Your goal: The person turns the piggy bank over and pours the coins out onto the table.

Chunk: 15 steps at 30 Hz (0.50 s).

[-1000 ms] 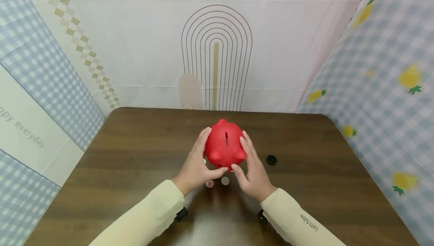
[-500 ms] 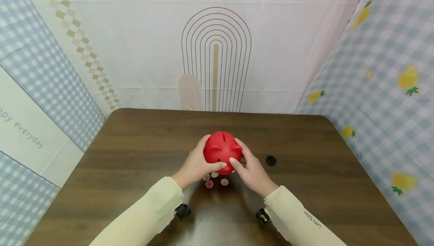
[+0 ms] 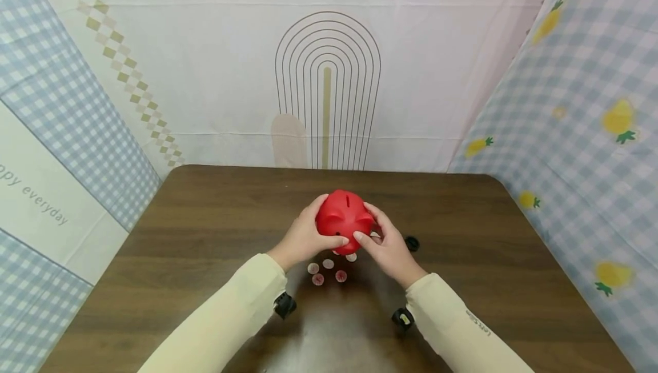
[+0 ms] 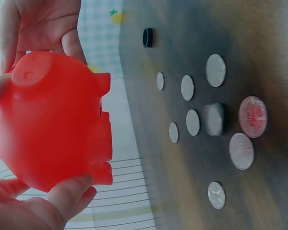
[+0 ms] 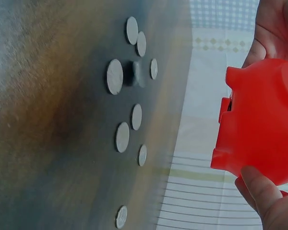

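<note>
A red piggy bank (image 3: 343,219) is held off the table between both hands, its coin slot and ears showing in the head view. My left hand (image 3: 304,237) grips its left side, thumb across the front. On the right side, my right hand (image 3: 389,250) grips it the same way. Its stubby feet (image 4: 102,173) point toward the tabletop, apart from it. Below lie several coins (image 4: 241,151), one with a red face (image 4: 253,116). One coin (image 5: 138,74) is blurred above the table. The opening underneath is mostly hidden.
A small black round cap (image 3: 412,243) lies on the brown wooden table (image 3: 216,236), just right of my right hand. A patterned white cloth (image 3: 231,76) hangs behind the table, with checked cloth (image 3: 565,150) at the right.
Both hands have moved the piggy bank, tipping it and shifting it nearer, then slightly away and right. More coins show on the table beneath it.
</note>
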Available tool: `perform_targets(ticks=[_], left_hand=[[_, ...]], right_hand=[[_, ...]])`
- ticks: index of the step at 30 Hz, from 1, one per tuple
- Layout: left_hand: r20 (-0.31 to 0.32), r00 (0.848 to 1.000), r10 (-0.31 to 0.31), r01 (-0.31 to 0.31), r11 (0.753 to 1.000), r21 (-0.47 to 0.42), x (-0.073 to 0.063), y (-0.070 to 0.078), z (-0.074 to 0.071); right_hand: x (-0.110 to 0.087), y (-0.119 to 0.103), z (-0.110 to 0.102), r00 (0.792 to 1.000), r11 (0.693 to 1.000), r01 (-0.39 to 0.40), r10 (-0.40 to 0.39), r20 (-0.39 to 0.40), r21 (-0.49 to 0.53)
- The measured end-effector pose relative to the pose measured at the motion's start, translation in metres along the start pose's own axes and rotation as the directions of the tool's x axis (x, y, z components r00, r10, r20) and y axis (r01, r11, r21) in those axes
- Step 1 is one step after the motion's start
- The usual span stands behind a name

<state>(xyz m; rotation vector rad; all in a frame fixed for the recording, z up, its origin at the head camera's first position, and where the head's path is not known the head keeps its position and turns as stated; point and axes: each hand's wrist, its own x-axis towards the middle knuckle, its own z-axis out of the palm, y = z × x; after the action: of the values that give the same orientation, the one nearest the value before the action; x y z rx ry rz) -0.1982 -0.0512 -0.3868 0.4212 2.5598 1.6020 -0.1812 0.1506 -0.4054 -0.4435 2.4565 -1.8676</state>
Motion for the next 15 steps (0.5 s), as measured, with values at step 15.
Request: perform_targets(ticks=[15], left_hand=[[-0.009,0.998,-0.066,0.067,0.997,0.029,0.027,0.007,-0.004]], right_hand=[[0.023,-0.005,-0.013,1.000,1.000,-0.005,0.005,0.000,-0.006]])
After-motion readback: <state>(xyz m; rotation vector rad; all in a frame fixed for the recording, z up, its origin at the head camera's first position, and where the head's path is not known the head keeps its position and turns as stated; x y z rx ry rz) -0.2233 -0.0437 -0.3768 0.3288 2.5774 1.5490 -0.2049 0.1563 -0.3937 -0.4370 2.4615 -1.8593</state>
